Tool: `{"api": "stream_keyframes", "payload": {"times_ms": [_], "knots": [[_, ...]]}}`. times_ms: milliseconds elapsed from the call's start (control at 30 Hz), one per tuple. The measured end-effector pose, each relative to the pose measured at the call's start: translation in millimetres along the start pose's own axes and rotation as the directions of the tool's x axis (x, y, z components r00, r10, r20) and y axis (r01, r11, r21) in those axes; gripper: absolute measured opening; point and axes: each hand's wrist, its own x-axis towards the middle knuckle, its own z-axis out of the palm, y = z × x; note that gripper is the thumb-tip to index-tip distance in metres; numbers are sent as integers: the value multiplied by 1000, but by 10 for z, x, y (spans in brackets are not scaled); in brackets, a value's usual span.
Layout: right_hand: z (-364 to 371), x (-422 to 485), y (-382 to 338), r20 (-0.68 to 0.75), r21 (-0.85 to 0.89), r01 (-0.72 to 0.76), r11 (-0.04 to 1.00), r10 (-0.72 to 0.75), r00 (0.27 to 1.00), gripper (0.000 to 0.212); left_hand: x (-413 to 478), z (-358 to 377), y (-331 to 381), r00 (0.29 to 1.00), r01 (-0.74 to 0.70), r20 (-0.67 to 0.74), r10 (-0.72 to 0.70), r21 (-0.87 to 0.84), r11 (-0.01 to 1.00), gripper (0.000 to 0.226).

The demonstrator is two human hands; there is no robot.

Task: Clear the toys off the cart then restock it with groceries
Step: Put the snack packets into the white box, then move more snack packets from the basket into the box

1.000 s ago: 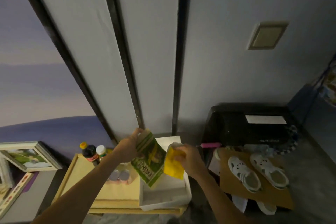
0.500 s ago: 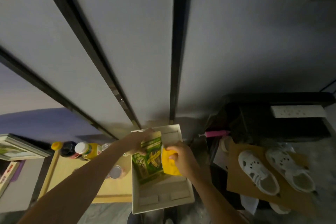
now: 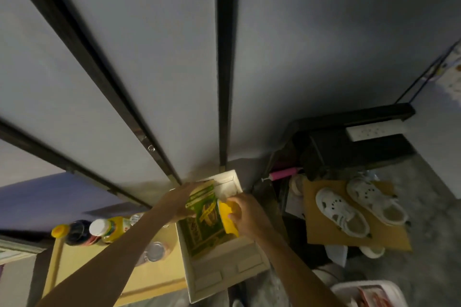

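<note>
Bottles stand along the far-left edge of the yellow cart top [image 3: 82, 264]: a dark one with a yellow cap [image 3: 74, 232] and a yellow juice bottle with a white cap [image 3: 112, 228], with clear lidded jars [image 3: 154, 252] just beside them toward the middle. Moving right, our left hand [image 3: 178, 203] grips the upper left edge of the green snack packet [image 3: 203, 219], which lies tilted inside the white tray [image 3: 224, 274] at the cart's right edge. Our right hand [image 3: 245, 214] pinches a yellow packet [image 3: 229, 217] against the green one's right side. We judge this to be the restocking step. To do it well, we should lower both packets flat toward the tray's far wall, keep them clear of its rim, and let go only once they rest on the tray floor, leaving the near part free for more groceries.
</note>
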Motion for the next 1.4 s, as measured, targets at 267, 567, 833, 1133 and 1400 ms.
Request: {"api": "stream_keyframes", "payload": {"times_ms": [267,567,833,1133,1400], "knots": [[-214,-958,-499,-319,61,-175,983,185,930,78,-633,-242,442,970,-188,-168,175,-63,980,92],[-426,-2776,-696,-639,161,-499,851,475,605,93,-1407,-150,1930,862,-406,-305,404,61,912,91],[-301,-4728,-109,-732,358,-696,622,650,205,101,-1894,674,3290,707,-651,-236,666,150,744,101],[72,-6176,935,-569,525,-734,432,819,74,110,-2472,2116,4443,730,-654,-74,679,212,726,101],[394,-6209,1923,-487,413,-783,465,839,242,97,-2292,3117,4639,838,-531,-8,545,213,820,92]]}}
